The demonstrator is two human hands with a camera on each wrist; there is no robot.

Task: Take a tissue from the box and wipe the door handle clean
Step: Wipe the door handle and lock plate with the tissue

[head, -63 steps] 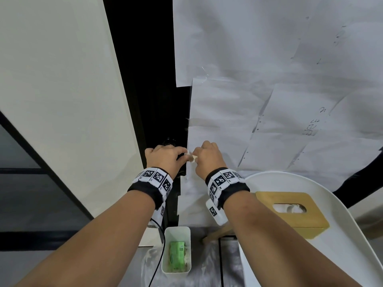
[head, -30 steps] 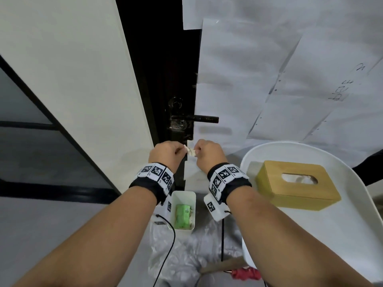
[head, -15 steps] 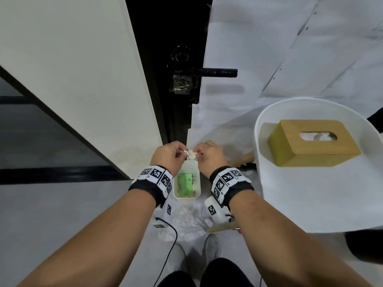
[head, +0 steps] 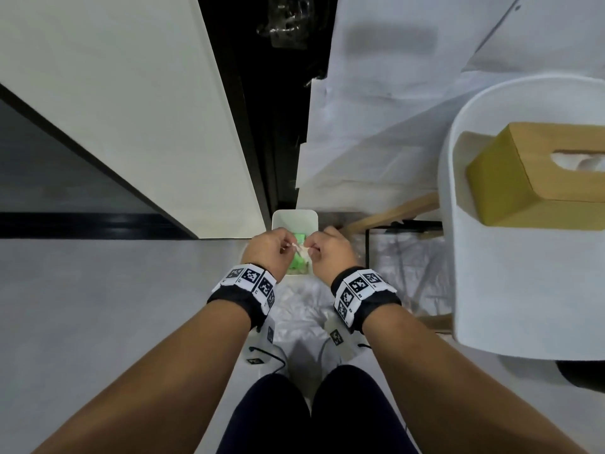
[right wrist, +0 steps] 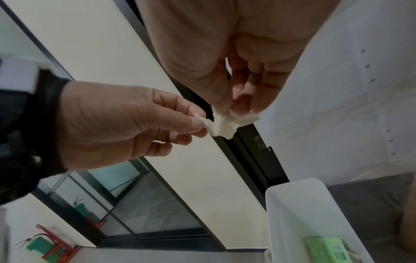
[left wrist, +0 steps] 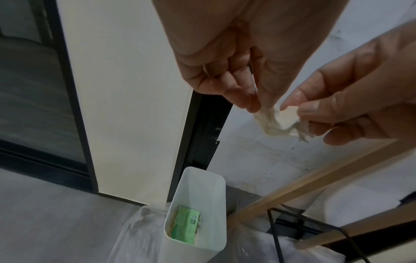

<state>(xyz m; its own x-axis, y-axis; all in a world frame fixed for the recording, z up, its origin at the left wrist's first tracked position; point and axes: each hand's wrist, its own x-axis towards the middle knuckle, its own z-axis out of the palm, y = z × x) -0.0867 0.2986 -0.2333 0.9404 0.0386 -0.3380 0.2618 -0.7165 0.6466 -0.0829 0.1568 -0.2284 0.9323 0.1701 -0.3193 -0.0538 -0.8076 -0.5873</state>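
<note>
A small crumpled white tissue [head: 300,248] hangs between my two hands, above the open white bin [head: 294,219] on the floor. My left hand [head: 288,245] pinches its left end with thumb and fingertips [left wrist: 252,103]. My right hand [head: 312,248] pinches the right end [right wrist: 236,108]. The wrist views show the tissue [left wrist: 278,121] [right wrist: 225,125] bunched and stretched a little between both pinches. The wooden tissue box [head: 523,181] sits on a white seat [head: 523,290] at the right. Only the door's plastic-wrapped lock plate [head: 288,24] shows at the top edge; the lever is out of view.
The bin [left wrist: 202,179] stands against the black door frame and holds a green packet [left wrist: 185,226]. Clear plastic sheeting [head: 301,312] lies on the floor by my feet. Wooden legs and a black wire frame [head: 393,221] sit under the seat. Paper sheets [head: 376,126] cover the door.
Both hands came down from the door handle with the tissue and now hover over the bin. The head view tilted down, so the handle lever left the frame.
</note>
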